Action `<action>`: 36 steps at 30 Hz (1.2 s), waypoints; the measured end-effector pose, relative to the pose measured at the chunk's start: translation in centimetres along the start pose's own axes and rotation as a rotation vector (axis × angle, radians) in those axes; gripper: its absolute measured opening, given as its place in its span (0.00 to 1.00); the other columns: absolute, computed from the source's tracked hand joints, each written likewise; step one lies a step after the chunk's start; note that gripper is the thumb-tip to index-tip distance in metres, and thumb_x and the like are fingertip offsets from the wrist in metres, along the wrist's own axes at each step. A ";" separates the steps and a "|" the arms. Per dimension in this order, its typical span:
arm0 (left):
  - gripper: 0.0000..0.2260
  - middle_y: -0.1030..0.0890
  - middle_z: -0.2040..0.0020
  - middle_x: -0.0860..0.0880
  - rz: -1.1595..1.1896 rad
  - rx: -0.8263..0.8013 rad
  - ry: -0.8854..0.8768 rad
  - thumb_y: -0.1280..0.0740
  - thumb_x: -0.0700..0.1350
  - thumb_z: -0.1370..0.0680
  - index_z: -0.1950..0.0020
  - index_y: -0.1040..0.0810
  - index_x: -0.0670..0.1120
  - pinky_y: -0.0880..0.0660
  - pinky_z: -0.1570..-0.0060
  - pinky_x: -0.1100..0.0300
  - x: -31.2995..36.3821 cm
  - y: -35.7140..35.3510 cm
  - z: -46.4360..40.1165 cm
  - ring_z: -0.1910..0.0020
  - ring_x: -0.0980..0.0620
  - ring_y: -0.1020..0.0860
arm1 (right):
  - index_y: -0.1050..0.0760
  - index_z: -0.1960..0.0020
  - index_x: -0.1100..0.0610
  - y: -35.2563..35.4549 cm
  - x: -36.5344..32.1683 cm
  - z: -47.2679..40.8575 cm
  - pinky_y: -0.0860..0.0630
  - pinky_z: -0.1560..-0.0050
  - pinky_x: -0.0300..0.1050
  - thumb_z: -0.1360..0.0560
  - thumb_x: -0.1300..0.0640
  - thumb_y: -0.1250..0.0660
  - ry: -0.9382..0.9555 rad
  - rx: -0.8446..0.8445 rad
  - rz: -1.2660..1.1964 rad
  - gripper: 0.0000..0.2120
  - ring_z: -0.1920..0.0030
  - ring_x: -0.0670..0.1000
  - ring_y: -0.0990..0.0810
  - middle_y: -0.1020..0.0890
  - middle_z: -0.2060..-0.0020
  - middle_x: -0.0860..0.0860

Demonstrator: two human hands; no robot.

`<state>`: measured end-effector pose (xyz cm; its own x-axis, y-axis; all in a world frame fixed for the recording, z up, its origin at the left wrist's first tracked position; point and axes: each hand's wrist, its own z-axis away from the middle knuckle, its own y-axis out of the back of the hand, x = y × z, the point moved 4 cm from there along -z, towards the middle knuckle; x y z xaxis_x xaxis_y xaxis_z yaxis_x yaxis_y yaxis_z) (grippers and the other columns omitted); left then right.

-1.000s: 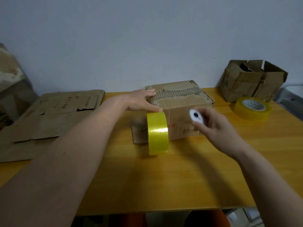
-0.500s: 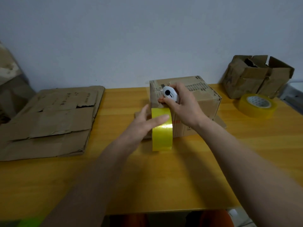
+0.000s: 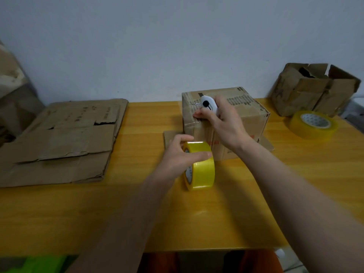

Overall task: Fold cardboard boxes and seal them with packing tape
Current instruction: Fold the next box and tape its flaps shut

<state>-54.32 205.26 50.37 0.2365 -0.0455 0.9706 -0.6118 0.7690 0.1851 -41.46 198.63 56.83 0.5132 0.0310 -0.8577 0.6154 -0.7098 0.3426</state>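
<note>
Mid-table, the cardboard box (image 3: 232, 123) sits closed. My left hand (image 3: 181, 154) grips the upright yellow tape roll (image 3: 200, 166) to keep the strip taut, while my right hand (image 3: 222, 123) pinches the white cutter (image 3: 208, 104) at the box's front edge, probably to slice it.

Two bare forearms, no sleeves, watch or rings visible, end in the left hand (image 3: 178, 154) and right hand (image 3: 226, 125); orange trousers show below the table edge.

yellow wooden table (image 3: 197, 223), grey wall (image 3: 157, 46) — green object (image 3: 39, 263)
</note>
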 end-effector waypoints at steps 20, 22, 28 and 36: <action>0.09 0.19 0.59 0.51 0.301 0.475 -0.205 0.37 0.42 0.19 0.59 0.23 0.49 0.28 0.56 0.67 1.0 -1.0 0.0 0.57 0.56 0.22 | 0.23 0.47 0.60 1.3 -1.0 5.7 0.26 0.63 0.47 0.26 0.62 0.31 0.435 0.014 0.553 0.08 0.60 0.52 0.25 0.26 0.56 0.53; 0.10 0.19 0.60 0.52 0.289 0.498 -0.205 0.37 0.42 0.19 0.59 0.23 0.49 0.27 0.54 0.64 1.0 -0.9 -0.1 0.57 0.55 0.21 | 0.21 0.47 0.61 1.3 -1.1 5.8 0.24 0.64 0.48 0.27 0.63 0.30 0.466 0.004 0.576 0.09 0.60 0.53 0.25 0.26 0.57 0.54; 0.08 0.19 0.59 0.51 0.244 0.507 -0.214 0.38 0.43 0.19 0.56 0.22 0.46 0.29 0.59 0.69 1.2 -0.9 -0.1 0.63 0.64 0.23 | 0.19 0.46 0.62 0.9 -1.2 6.1 0.24 0.66 0.47 0.31 0.66 0.26 0.489 -0.029 0.802 0.13 0.60 0.55 0.24 0.25 0.57 0.56; 0.11 0.20 0.47 0.45 0.151 0.460 -0.246 0.39 0.44 0.18 0.60 0.24 0.51 0.31 0.62 0.76 1.2 -0.7 -0.3 0.61 0.65 0.23 | 0.28 0.55 0.54 3.9 5.1 8.1 0.30 0.64 0.38 0.28 0.60 0.28 -0.210 -0.102 0.440 0.09 0.61 0.45 0.25 0.24 0.61 0.46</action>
<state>-53.41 204.82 51.32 -0.0299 -0.1465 0.9888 -0.9057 0.4224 0.0352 -41.30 190.37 50.72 0.6125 -0.4060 -0.6783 0.4278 -0.5512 0.7163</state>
